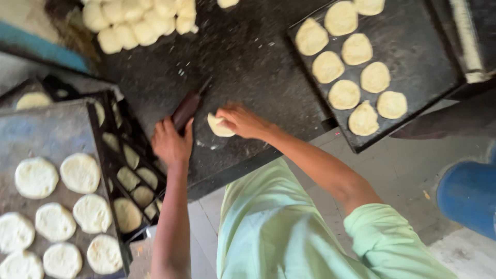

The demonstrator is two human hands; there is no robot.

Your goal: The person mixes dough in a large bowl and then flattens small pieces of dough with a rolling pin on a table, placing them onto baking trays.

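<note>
Mostly dark floured counter (248, 62) w/ dough trays (413, 46), tiled floor (413, 175) below.

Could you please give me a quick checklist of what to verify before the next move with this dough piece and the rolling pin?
1. Left hand grips the rolling pin: ok, the fingers wrap its near end.
2. Right hand controls the dough piece: ok, the fingertips rest on it.
3. Dough lies flat on the dark worktop: cannot tell, the hand covers part of it.
4. Pin is clear of the dough: ok, it sits apart to the left.
5. Right tray has room: ok, bare metal shows beside its discs.
6. Raw dough balls are on hand: ok, heaped at the far edge.
</note>
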